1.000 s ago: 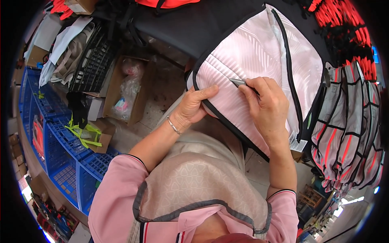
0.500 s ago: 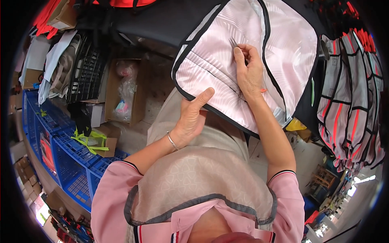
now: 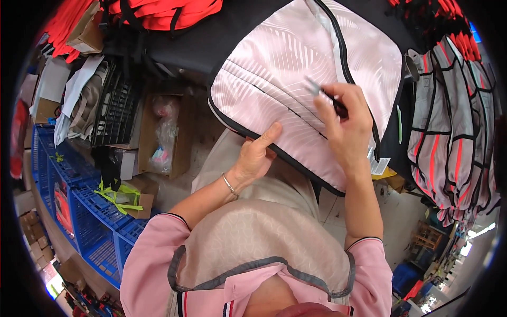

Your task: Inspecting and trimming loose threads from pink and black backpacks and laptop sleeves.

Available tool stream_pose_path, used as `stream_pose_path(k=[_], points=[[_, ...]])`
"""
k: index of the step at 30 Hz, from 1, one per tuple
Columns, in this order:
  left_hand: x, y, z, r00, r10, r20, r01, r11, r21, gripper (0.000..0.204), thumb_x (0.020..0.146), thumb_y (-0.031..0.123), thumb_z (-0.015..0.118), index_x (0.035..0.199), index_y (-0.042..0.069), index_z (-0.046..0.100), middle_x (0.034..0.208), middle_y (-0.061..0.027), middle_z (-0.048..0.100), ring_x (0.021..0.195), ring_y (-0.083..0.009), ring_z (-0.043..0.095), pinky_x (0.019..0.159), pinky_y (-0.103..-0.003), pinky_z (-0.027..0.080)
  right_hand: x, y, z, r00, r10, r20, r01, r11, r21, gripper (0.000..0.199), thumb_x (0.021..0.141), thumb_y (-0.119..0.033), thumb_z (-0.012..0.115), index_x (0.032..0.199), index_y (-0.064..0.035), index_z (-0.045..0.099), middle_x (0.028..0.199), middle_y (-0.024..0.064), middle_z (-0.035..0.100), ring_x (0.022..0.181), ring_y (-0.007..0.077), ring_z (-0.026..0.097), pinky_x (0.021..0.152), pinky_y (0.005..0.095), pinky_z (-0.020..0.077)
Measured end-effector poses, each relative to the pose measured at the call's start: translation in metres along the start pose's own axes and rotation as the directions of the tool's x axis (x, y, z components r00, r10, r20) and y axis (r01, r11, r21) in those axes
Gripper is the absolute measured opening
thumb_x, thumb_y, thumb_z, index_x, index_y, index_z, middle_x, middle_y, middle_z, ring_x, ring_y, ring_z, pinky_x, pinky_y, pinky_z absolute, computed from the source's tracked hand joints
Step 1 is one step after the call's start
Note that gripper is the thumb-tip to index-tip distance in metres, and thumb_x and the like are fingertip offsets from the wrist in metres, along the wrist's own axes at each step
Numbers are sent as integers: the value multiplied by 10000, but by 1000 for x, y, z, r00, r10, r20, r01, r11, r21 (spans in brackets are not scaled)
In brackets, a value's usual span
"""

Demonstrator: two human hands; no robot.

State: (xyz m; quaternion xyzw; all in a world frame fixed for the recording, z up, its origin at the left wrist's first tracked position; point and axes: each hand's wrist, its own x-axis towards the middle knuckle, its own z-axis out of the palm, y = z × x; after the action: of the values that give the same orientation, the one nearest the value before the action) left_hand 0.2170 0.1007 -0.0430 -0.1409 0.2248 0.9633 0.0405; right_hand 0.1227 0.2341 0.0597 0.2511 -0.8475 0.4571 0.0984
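A pale pink, shiny patterned fabric panel (image 3: 274,68) with black bound edges and a dark zipper line lies across the dark table edge and my lap. At its near edge my left hand (image 3: 256,156) is closed, thumb on top and fingers under the cloth. Over the panel's right half my right hand (image 3: 348,124) holds small thread snips (image 3: 317,87). Their metal tips point up and left above the cloth, slightly blurred, with the dark handle mostly hidden in the palm. A white label (image 3: 379,166) sits at the panel's lower right corner.
Grey and pink bag pieces (image 3: 449,137) hang in a stack at right. Red bags (image 3: 174,13) lie on the black table (image 3: 198,42). On the left stand an open cardboard box (image 3: 182,132), a black crate (image 3: 113,108) and blue plastic crates (image 3: 97,238).
My right hand with the snips has moved lower and to the right over the panel. The panel sits slightly farther left in view, still in my left hand.
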Motion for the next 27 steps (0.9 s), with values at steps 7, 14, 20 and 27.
stream_pose_path(k=[7, 14, 20, 27], points=[[1, 5, 7, 996, -50, 69, 56, 995, -78, 419, 965, 251, 628, 1314, 43, 523, 1233, -53, 606, 1127, -158, 578, 1000, -336, 466, -16, -3, -6, 969, -188, 161, 226, 939, -261, 251, 761, -131, 785, 944, -38, 641, 899, 90, 586, 772, 258, 615, 635, 354, 495], [2, 1, 5, 998, -49, 35, 52, 995, -83, 380, 962, 256, 632, 1283, 71, 547, 1215, -33, 614, 1108, -144, 587, 978, -333, 483, -12, 3, -1, 957, -241, 162, 282, 903, -324, 235, 755, -141, 780, 919, -47, 639, 882, 77, 588, 768, 252, 603, 645, 364, 484], [0, -1, 4, 999, -44, 9, 44, 999, -16, 513, 947, 342, 639, 1334, 35, 500, 1266, -79, 593, 1166, -203, 566, 1006, -391, 456, -14, 7, -1, 966, -210, 149, 245, 926, -286, 220, 751, -140, 783, 895, -49, 643, 868, 73, 588, 749, 257, 603, 638, 363, 483], [1, 3, 7, 998, -47, 46, 51, 993, -104, 458, 971, 261, 614, 1334, 9, 494, 1263, -89, 587, 1161, -197, 566, 1024, -366, 457, -14, 8, 0, 966, -215, 143, 248, 925, -287, 206, 760, -136, 785, 882, -45, 646, 857, 77, 593, 733, 244, 612, 628, 350, 483]])
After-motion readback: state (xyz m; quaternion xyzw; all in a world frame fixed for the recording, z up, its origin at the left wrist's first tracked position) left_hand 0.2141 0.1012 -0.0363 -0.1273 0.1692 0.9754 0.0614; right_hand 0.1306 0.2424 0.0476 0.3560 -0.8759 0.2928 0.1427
